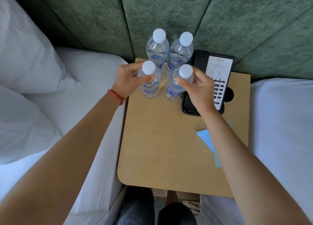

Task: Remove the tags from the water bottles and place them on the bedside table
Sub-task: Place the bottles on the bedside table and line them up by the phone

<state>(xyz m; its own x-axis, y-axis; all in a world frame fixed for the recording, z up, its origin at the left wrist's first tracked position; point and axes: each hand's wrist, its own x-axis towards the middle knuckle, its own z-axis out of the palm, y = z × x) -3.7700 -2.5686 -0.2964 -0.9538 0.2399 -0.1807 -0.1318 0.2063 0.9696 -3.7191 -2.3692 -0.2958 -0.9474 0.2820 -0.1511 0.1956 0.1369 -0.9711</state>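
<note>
The bedside table (152,148) holds four water bottles (157,48) at its back, all standing straight up with caps on top. The left hand (128,80) grips the front left one, the right hand (199,87) the front right one. Blue tags (205,138) lie flat near the table's right edge

Green padded headboard (169,12), white beds (88,82) either side.
</note>
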